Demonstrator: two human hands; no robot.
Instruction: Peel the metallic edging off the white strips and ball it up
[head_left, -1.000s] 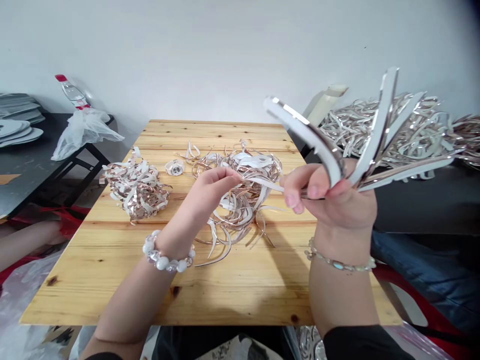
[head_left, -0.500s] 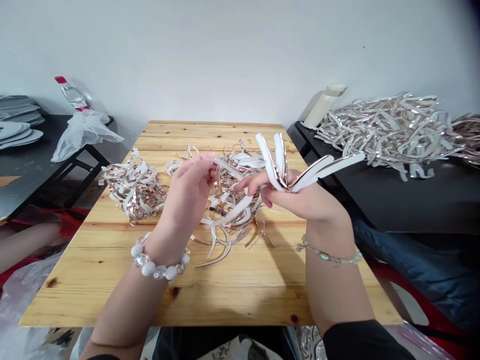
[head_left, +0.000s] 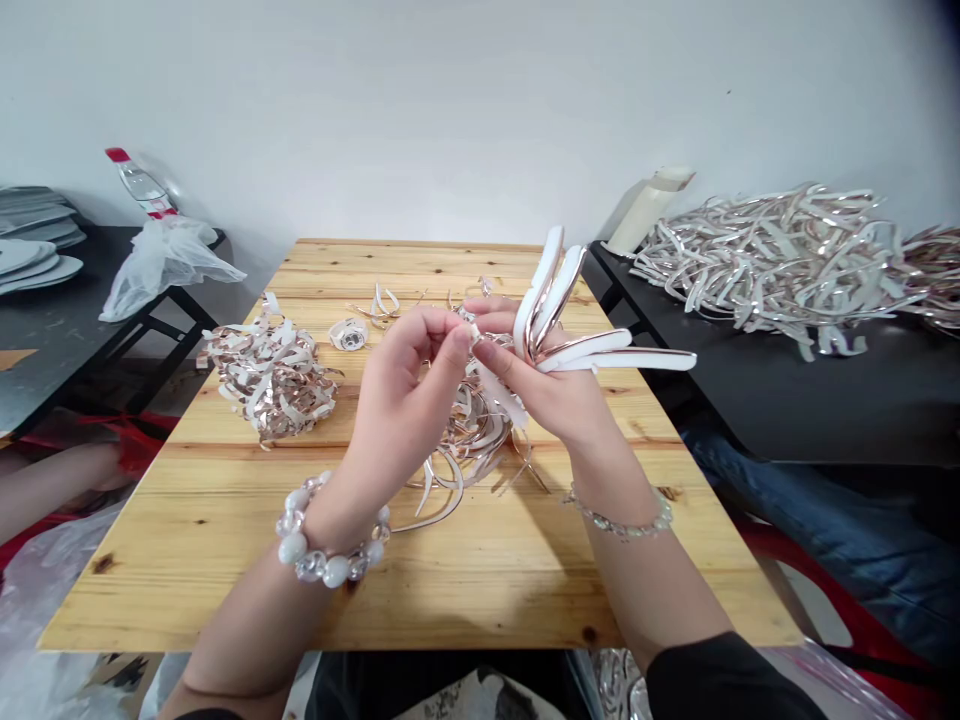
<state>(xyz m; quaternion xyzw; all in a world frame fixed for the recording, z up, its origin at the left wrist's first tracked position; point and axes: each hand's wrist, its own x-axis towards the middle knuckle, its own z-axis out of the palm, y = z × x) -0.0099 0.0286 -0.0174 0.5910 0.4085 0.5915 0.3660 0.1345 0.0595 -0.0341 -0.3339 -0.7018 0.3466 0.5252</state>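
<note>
**Curved strips in both hands, above a wooden surface**

Pale wall [head_left: 420,120] seen behind everything. In front of it, a wooden surface [head_left: 487,570] is set centrally, its grain and knots exposed. To its right, a dark surface [head_left: 810,410] is loaded with a large heap of strips [head_left: 780,260], white and rose-gold; a pale cylinder [head_left: 651,212] is leaned near the wall. To its left, a second dark surface [head_left: 90,305] is occupied by stacked grey-white pieces [head_left: 37,245], a white plastic bag [head_left: 172,255] and a red-capped bottle [head_left: 144,187].

On the wooden surface, a loose pile [head_left: 480,430] of curved strips is partly covered by the hands. A crumpled cluster [head_left: 274,380] is located left of it, with a small round white item [head_left: 349,334] between the two.

Hands: raised over the loose pile, fingertips brought together. By the right hand [head_left: 559,400], a fan of curved strips [head_left: 551,315] is gripped, ends splayed up and rightward. By the left hand [head_left: 401,410], a small white end [head_left: 475,335] is pinched; it is also met by the right thumb. Beaded bracelets [head_left: 330,568] are worn on both wrists.
</note>
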